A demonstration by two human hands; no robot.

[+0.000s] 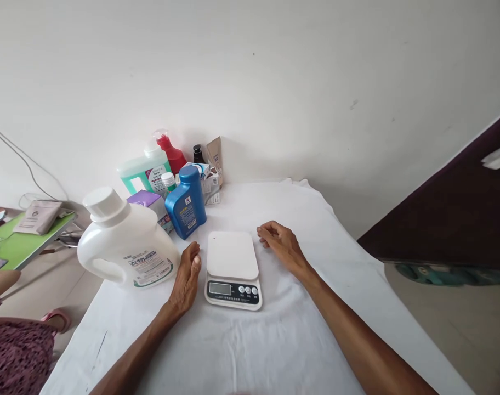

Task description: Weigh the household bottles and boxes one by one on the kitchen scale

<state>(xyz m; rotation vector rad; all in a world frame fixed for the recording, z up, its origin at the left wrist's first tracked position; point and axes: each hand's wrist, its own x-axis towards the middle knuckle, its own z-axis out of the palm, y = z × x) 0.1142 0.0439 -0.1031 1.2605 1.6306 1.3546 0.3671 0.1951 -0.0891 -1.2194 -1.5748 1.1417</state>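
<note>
Nearest to the view, a white cloth [291, 351] covers the table, with some wrinkles; at the left edge one sees another person's patterned purple garment [17, 354]; on the cloth, between the two hands, lies the white scale [232, 255], flat, its display and buttons on the near side. The left hand [186, 280] is just beside the scale, on its left; its fingers are extended and close together, the thumb along them; the right hand [280, 244] is near the scale's far right corner, its fingers loosely bent and the hand partly open; whether the thumb touches a finger, I cannot tell. Left of the left hand stands a big white bottle [124, 241], upright; behind it are a blue bottle [187, 203] and a purple-topped box [145, 198]; farther, a jug of green liquid [135, 173], a red bottle [172, 154] and a tan tube [215, 156] stand near the pale wall [295, 82].
</note>
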